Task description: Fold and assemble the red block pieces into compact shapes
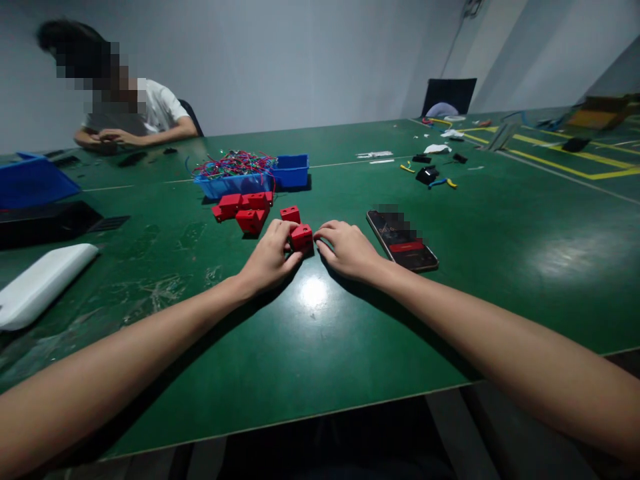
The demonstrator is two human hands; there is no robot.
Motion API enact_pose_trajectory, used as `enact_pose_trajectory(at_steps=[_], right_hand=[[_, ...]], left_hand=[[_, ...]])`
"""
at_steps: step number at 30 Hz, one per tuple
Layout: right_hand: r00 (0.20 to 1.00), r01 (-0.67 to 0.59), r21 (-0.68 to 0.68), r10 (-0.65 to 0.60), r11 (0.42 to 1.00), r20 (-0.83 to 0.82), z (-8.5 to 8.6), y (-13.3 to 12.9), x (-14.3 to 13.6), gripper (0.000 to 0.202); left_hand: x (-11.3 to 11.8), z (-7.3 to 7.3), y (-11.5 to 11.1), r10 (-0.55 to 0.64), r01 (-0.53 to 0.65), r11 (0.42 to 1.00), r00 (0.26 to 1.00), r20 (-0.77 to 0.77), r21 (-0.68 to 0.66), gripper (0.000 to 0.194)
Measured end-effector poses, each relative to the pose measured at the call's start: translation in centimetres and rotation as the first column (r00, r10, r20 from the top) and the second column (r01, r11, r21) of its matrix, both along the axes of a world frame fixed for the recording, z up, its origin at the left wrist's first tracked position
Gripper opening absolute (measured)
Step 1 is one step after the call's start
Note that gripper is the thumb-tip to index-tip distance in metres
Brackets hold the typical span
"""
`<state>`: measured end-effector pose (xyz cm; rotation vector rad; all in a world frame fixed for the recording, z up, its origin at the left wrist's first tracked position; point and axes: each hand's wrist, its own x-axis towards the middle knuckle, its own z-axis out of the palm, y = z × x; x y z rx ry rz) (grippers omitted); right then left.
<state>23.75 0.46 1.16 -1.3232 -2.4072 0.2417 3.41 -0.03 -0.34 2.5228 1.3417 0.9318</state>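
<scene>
My left hand (274,257) is closed around a small red block (301,238) with dark holes in it, low over the green table (280,360). Just to the right of that block, my right hand (345,248) rests with curved fingers, thumb and forefinger slightly apart, and no object shows in it. A second red block (290,214) stands right behind the held one. Further left, several more red blocks (250,220) sit together in a loose group.
Behind the blocks, a blue bin (233,187) holds tangled coloured wires, beside a smaller blue bin (291,172). A phone (403,241) lies right of my hands. Pliers (443,183) and scraps lie farther back. A white case (47,283) is at left; another person (145,113) sits opposite.
</scene>
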Motion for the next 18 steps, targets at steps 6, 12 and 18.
enact_pose_trajectory(at_steps=[6,12,18], right_hand=[[0.947,0.005,-0.17,-0.059,0.985,-0.317,0.3,0.6,0.0,0.044],[0.788,-0.087,-0.305,-0.121,0.949,-0.603,-0.7,1.3,-0.2,0.021],[0.8,-0.121,-0.297,-0.084,0.947,-0.594,-0.9,1.3,-0.3,0.029]], left_hand=[[0.2,-0.2,-0.9,-0.118,0.114,0.981,0.993,0.018,0.157,0.032],[0.3,-0.3,-1.5,-0.196,0.19,0.953,0.981,0.002,0.237,0.027],[0.7,1.5,-2.0,-0.085,0.089,0.996,0.986,0.143,-0.022,0.027]])
